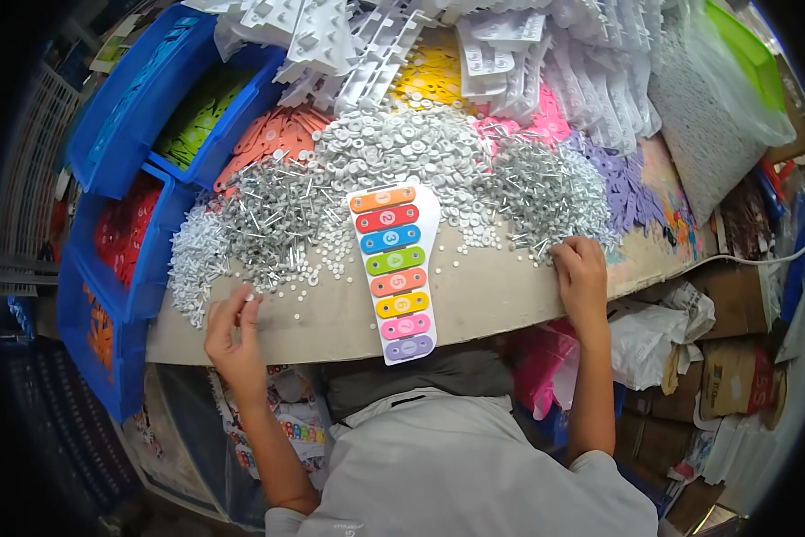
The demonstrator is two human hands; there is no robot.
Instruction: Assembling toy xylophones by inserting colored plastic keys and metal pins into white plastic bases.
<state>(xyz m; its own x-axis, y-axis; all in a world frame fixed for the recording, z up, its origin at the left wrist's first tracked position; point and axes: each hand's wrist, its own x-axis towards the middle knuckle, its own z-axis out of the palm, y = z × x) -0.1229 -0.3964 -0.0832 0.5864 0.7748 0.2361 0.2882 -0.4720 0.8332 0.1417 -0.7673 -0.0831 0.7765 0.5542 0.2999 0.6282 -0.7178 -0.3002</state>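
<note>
A toy xylophone [392, 273] with a white base and several coloured bars lies on the table between my hands, its narrow end at the front edge. My left hand [234, 333] is at the table's front left, fingers curled and thumb close to the index finger. Something small and whitish shows at its fingertips, too small to name. On the right, my right hand [582, 273] has its fingertips bunched at the near edge of a heap of small white pieces [590, 197]. Whatever those fingers pinch is hidden.
Metal pins [268, 210] and white washers [402, 148] are heaped across the table. Blue bins [120, 295] of coloured bars stand left. White plastic bases [590, 80] are stacked behind. Purple bars [631, 192] lie right, near a white cable [752, 259].
</note>
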